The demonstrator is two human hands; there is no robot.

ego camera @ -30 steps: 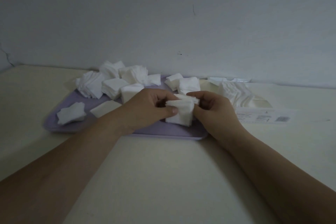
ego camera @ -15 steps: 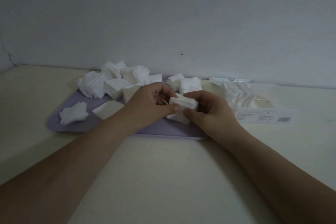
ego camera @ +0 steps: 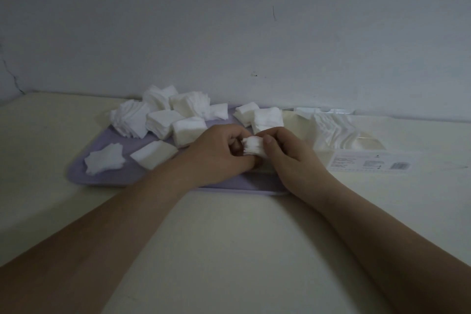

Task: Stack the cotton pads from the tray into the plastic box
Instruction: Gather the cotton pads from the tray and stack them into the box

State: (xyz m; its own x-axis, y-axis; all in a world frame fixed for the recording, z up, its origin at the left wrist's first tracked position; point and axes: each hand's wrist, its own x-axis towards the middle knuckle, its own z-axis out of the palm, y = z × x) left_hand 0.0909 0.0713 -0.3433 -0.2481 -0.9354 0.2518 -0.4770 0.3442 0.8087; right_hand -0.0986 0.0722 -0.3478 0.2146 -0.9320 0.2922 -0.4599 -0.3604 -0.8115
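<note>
A lilac tray (ego camera: 84,173) lies on the table and carries several piles of white square cotton pads (ego camera: 163,122). Over its right end both hands meet around a small stack of pads (ego camera: 253,145). My left hand (ego camera: 219,154) grips the stack from the left with curled fingers. My right hand (ego camera: 288,153) pinches it from the right, thumb on top. To the right of the tray lies the clear plastic box (ego camera: 356,140), with a row of pads (ego camera: 334,127) in it. The underside of the held stack is hidden by my fingers.
The wall rises right behind the tray and box. A printed label (ego camera: 372,164) lies at the box's front. Two loose pad piles (ego camera: 104,162) sit on the tray's left front. Bare table stretches toward me beneath my forearms.
The loose, fanned bundle of pads between my hands has been squeezed into a tighter, smaller stack. Both hands stayed over the tray's right end, closing in slightly.
</note>
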